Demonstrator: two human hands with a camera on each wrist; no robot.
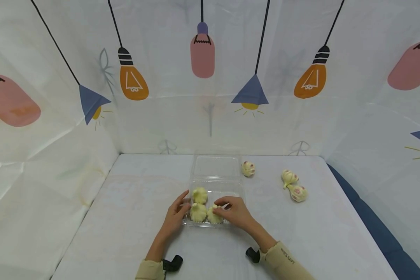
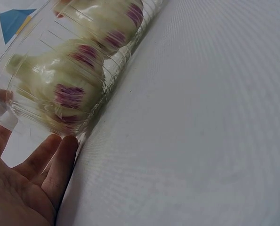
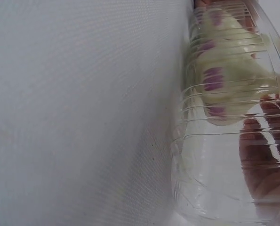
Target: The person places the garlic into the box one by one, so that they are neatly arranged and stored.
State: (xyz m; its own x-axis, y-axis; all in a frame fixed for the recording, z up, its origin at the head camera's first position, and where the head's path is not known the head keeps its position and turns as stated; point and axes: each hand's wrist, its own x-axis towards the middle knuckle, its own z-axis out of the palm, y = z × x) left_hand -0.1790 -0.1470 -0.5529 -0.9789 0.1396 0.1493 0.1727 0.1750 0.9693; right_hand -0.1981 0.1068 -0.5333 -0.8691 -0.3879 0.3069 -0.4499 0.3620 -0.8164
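Note:
A clear plastic box with its lid folded back holds three garlic bulbs: one at the back left, one at the front left and one at the front middle. My right hand pinches the top of the front middle bulb between thumb and fingers, inside the box. Against the box's left side rests my left hand; in the left wrist view its fingertips touch the clear wall beside a purple-marked bulb. Through the wall, the right wrist view shows bulbs and my right fingers.
Behind the box's right side lies a single garlic bulb. Two more bulbs, one behind and one in front, touch each other farther right on the white table. A printed white curtain stands behind.

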